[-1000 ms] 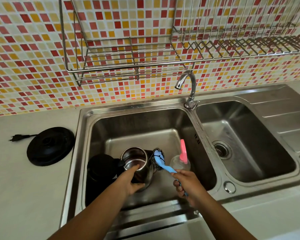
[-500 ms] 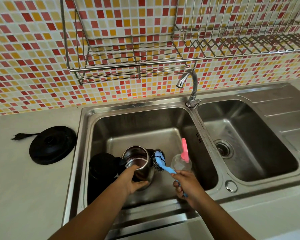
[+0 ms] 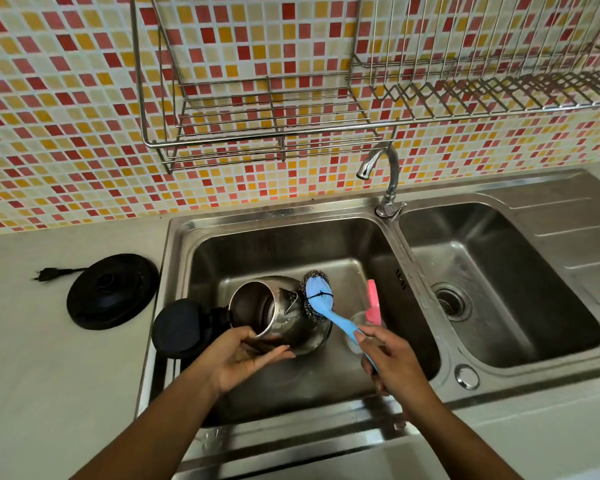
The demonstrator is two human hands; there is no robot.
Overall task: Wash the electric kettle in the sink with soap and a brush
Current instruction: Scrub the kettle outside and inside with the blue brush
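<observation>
Head view: grey bench [image 3: 49, 375] at left, bearing a black plug [image 3: 45, 273] with its cord running to a round black base [image 3: 113, 291] just beside the sink [image 3: 174, 258]. Left basin: steel kettle [image 3: 284, 317] tipped on its side with the mouth toward the viewer and the black lid [image 3: 181, 327] hinged open to the left. Left grip [image 3: 243, 358] curled round the kettle's lower rim, thumb on the edge, fingers beneath. Blue brush [image 3: 323, 303], its head wrapped in wire scourer, pressed to the kettle's outer wall by the spout. Clear bottle [image 3: 371, 306] with a pink cap, upright just right of the brush, partly hidden by the hand. Right grip [image 3: 392, 365] wrapped round the brush handle. Curved tap [image 3: 385, 181] on the divider between the basins, spout over the left one. Right basin [image 3: 534, 289] with a drain [image 3: 451, 303], then a ribbed draining board [image 3: 575, 237]. Wire rack [image 3: 274, 109] mounted on the mosaic wall [image 3: 66, 116] above.
</observation>
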